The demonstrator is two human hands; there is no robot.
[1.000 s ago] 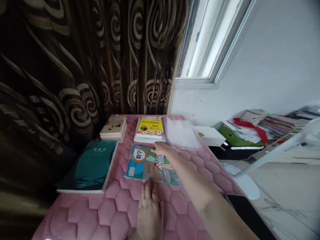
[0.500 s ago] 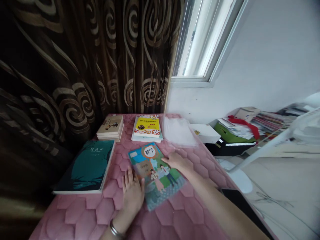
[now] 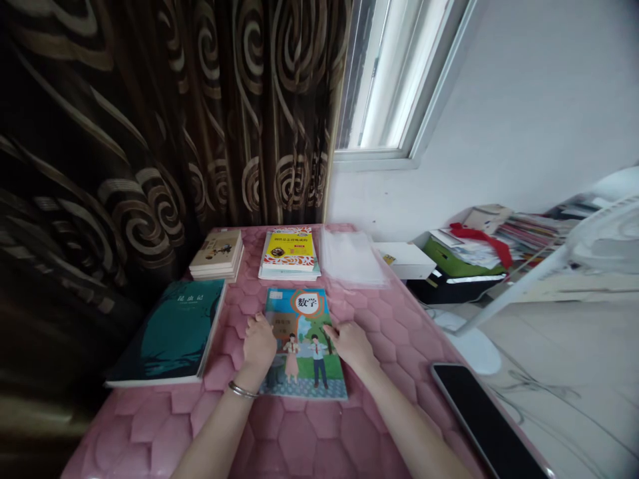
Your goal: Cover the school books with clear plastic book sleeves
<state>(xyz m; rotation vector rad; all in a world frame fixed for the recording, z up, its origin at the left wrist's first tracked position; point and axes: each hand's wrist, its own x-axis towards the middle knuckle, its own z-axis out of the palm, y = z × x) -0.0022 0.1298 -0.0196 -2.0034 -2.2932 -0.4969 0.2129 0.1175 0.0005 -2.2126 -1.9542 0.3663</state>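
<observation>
A colourful textbook [image 3: 302,332] with two drawn children on its cover lies upright in front of me on the pink quilted table [image 3: 319,432]. My left hand [image 3: 259,347] rests on its left edge, fingers curled over the border, a bangle on the wrist. On the book's right edge my right hand [image 3: 352,343] lies with its fingers bent against the cover. Neither hand lifts the book.
A large teal book [image 3: 172,330] lies at the left. Behind are a stack of beige books [image 3: 217,254], a yellow-covered stack [image 3: 290,251] and clear plastic sleeves [image 3: 351,257]. A dark phone [image 3: 486,420] sits at the right edge. Curtain behind, cluttered floor to the right.
The textbook was turned from sideways to upright and pulled nearer. My left hand went from the table to the book's left edge; my right hand drew back to its right edge.
</observation>
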